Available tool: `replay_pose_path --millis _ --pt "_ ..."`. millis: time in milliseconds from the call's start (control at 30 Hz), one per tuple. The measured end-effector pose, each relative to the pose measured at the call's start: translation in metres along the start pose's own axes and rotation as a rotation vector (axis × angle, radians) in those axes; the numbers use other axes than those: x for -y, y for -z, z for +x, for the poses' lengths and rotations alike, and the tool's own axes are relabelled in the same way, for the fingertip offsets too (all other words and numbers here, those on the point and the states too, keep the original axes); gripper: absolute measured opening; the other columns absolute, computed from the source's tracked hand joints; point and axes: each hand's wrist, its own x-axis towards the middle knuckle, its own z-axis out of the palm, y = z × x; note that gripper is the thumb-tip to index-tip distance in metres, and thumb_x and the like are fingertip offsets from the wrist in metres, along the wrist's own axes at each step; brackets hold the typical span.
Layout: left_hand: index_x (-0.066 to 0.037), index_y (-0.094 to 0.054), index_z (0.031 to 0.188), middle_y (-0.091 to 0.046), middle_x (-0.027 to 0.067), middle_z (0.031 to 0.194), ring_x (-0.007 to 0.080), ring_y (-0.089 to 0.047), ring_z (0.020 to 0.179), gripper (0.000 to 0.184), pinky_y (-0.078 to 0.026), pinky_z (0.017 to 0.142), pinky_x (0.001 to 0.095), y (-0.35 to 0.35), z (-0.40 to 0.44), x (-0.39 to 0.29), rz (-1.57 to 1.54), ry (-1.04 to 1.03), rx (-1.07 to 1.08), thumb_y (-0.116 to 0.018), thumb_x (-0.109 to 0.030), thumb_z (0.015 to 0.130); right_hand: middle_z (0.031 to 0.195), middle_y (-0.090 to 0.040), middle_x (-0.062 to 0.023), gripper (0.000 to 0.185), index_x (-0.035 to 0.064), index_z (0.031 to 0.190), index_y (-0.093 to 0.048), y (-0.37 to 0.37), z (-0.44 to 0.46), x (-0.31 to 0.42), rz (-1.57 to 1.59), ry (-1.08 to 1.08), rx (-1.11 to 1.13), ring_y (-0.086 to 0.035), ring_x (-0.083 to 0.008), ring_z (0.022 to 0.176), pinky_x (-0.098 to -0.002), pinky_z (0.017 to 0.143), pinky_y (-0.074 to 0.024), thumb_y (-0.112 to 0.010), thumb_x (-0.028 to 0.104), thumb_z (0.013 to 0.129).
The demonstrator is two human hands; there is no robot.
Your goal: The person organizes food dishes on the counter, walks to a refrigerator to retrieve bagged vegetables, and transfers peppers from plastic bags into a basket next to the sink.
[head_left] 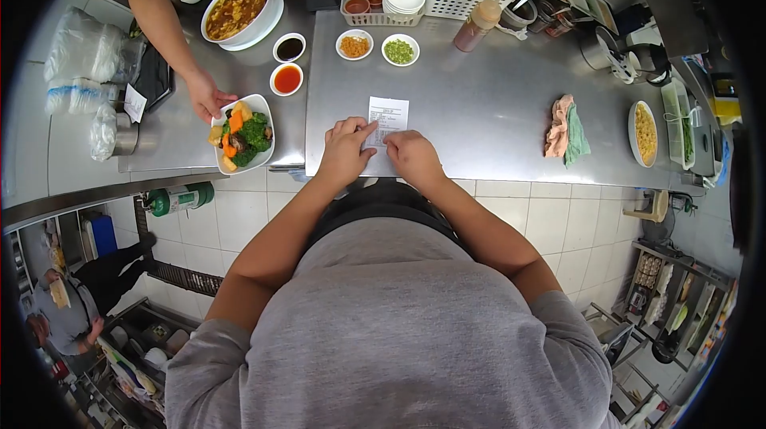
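A printed receipt [389,107] lies on the steel counter in front of me. My left hand [345,148] rests on its left side, fingers stretched out and lying flat, the index finger over the print. At the lower right edge of the paper, my right hand [413,156] is closed, its curled fingertips against the receipt; whatever is inside the curl is hidden. Beyond the paper stand a small bowl of chopped green onion [400,51] and a small bowl of orange-brown bits [354,45].
At left, another person's hand [209,98] holds a dish of broccoli and vegetables [242,134]. Nearby are a soup bowl [236,11], a red sauce bowl [286,79] and a dark sauce bowl [289,49]. Folded cloths [565,130] and a corn-coloured dish [643,134] lie right; a sauce bottle [478,25] stands behind.
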Motion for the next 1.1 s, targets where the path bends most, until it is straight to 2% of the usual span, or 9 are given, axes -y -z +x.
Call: replay_pose_path --millis 233,367,500,633,733,833,967,1000,1100 --pt "-0.012 -0.061 0.120 -0.053 0.0054 0.112 0.0262 -0.049 0.106 0.053 -0.037 0.091 0.0414 -0.001 -0.001 0.001 -0.009 -0.026 -0.036 -0.074 -0.013 0.069 0.073 -0.063 -0.0139 0.012 0.0053 0.071 -0.061 -0.004 0.000 -0.001 -0.108 0.145 0.054 -0.061 -0.0315 0.074 -0.0437 0.069 -0.0484 -0.056 0.014 0.078" --pt "-0.007 -0.063 0.109 -0.056 0.0108 0.112 0.0312 -0.052 0.104 0.049 -0.043 0.087 0.0420 -0.013 -0.002 0.009 -0.021 -0.035 -0.091 -0.076 -0.010 0.062 0.074 -0.063 -0.0187 0.016 0.0031 0.077 -0.064 0.013 0.008 -0.019 -0.201 -0.140 0.030 -0.061 -0.0373 0.069 -0.0461 0.063 -0.0487 -0.053 0.014 0.081" --pt "-0.005 -0.064 0.105 -0.054 0.0162 0.111 0.0334 -0.053 0.103 0.035 -0.045 0.088 0.0374 0.041 -0.024 0.005 -0.449 -0.018 -0.047 -0.068 0.000 0.070 0.071 -0.063 -0.0095 0.016 0.0023 0.093 -0.067 0.055 0.023 0.002 0.115 -0.208 -0.031 -0.059 -0.0157 0.063 -0.0290 0.062 -0.0472 -0.058 0.014 0.087" --pt "-0.010 -0.065 0.108 -0.054 0.0185 0.113 0.0344 -0.052 0.102 0.047 -0.044 0.089 0.0414 0.134 -0.049 0.042 0.020 -0.215 -0.497 -0.057 0.009 0.067 0.067 -0.058 -0.0025 0.017 0.0020 0.098 -0.066 0.064 0.036 0.023 0.252 -0.213 -0.019 -0.056 -0.0102 0.064 -0.0248 0.059 -0.0438 -0.056 0.011 0.087" --pt "-0.009 -0.062 0.114 -0.058 0.0176 0.107 0.0361 -0.052 0.095 0.049 -0.044 0.086 0.0411 0.221 -0.058 0.115 0.207 0.082 -0.846 -0.048 0.010 0.072 0.073 -0.058 -0.0022 0.018 0.0007 0.099 -0.065 0.053 0.050 0.047 0.330 -0.303 -0.038 -0.056 -0.0116 0.065 -0.0249 0.060 -0.0446 -0.053 0.007 0.087" --pt "-0.006 -0.063 0.104 -0.054 0.0202 0.101 0.0381 -0.054 0.094 0.034 -0.044 0.085 0.0423 0.308 -0.062 0.211 0.094 0.294 -1.124 -0.060 0.004 0.072 0.074 -0.058 -0.0008 0.019 0.0007 0.099 -0.064 0.032 0.063 0.076 0.478 -0.390 -0.048 -0.056 -0.0101 0.067 -0.0232 0.059 -0.0431 -0.052 0.006 0.086" --pt "-0.004 -0.068 0.103 -0.059 0.0237 0.107 0.0382 -0.059 0.097 0.041 -0.046 0.088 0.0409 0.376 -0.051 0.379 0.105 0.585 -1.198 -0.046 0.004 0.069 0.074 -0.056 0.0008 0.019 0.0010 0.099 -0.063 0.000 0.084 0.119 0.519 -0.437 0.004 -0.056 -0.0095 0.068 -0.0232 0.058 -0.0423 -0.050 0.005 0.086" --pt "-0.002 -0.066 0.107 -0.058 0.0234 0.115 0.0369 -0.057 0.103 0.036 -0.044 0.091 0.0403 0.394 -0.046 0.391 -0.034 0.771 -1.172 -0.054 0.000 0.073 0.074 -0.056 0.0007 0.019 0.0007 0.099 -0.063 -0.009 0.087 0.129 0.523 -0.457 0.013 -0.056 -0.0094 0.068 -0.0232 0.058 -0.0424 -0.050 0.005 0.086" --pt "-0.001 -0.062 0.115 -0.058 0.0215 0.116 0.0348 -0.054 0.109 0.043 -0.042 0.095 0.0390 0.421 -0.028 0.456 -0.122 0.741 -1.386 -0.068 -0.009 0.073 0.074 -0.059 -0.0012 0.017 0.0000 0.098 -0.063 -0.030 0.092 0.152 0.523 -0.513 -0.023 -0.056 -0.0096 0.067 -0.0231 0.058 -0.0427 -0.051 0.005 0.087"
